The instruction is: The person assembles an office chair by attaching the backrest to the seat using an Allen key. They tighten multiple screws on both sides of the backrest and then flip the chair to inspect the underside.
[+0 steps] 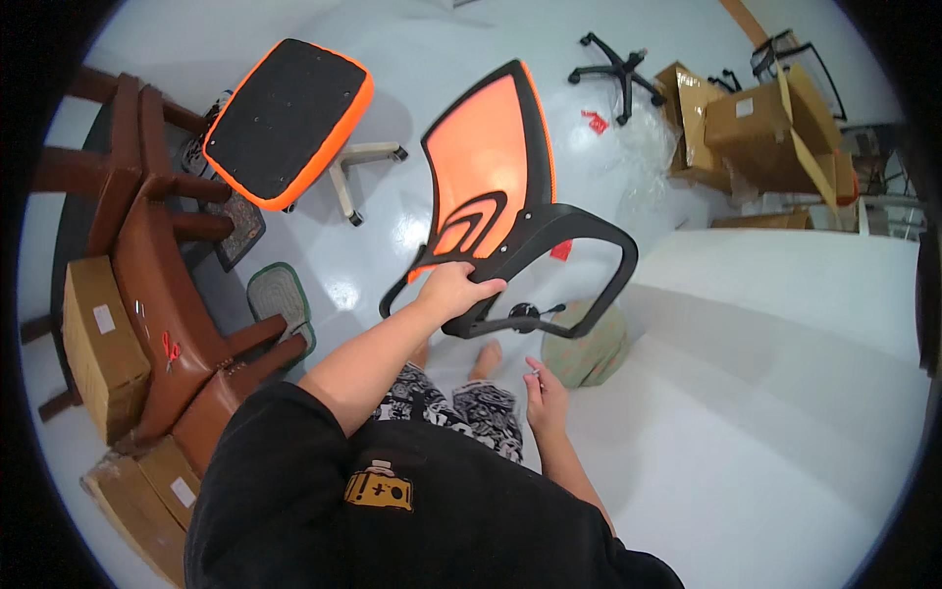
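My left hand (451, 293) grips the lower frame of a chair backrest (483, 137), which has orange mesh and a black frame. A looped black armrest (628, 257) sticks out from its right side. The backrest is tilted, with its top pointing away from me. Lower right, my right hand (548, 395) is apart from the chair, thumb and fingers pinched around something small that I cannot make out. A black part with a lever (526, 316) shows through the armrest loop. At the far left, an orange-edged seat cushion (289, 123) lies with its black underside up.
Brown leather seats (167, 285) line the left side, with red-handled scissors (171, 351) on one. Cardboard boxes stand at left (103, 344) and far right (751, 128). A black star-shaped chair base (618, 71) lies far off. A green round mat (594, 358) is near my feet.
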A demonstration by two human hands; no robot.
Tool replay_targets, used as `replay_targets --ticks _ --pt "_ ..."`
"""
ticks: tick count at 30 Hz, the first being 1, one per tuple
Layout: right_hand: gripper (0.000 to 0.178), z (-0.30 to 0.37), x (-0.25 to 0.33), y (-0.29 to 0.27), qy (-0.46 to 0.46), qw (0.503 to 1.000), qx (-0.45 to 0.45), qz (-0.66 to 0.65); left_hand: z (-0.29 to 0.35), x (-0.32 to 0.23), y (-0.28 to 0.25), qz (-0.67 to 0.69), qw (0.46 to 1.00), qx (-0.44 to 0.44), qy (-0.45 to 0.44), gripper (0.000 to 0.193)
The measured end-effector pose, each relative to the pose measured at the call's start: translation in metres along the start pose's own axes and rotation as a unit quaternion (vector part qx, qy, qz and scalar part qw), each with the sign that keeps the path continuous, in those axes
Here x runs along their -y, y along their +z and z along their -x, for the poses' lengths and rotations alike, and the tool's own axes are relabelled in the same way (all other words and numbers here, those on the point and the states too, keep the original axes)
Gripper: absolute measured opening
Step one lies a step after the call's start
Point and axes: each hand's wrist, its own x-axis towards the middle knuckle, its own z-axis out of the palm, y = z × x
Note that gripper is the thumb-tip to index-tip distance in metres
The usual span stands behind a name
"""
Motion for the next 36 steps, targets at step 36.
replay_targets --ticks 36 --pt "0.03 -0.099 0.425 -0.041 -0.446 0.864 0.019 -0.231 0.157 0.148 -0.24 0.209 0.969 -0.095 0.088 0.066"
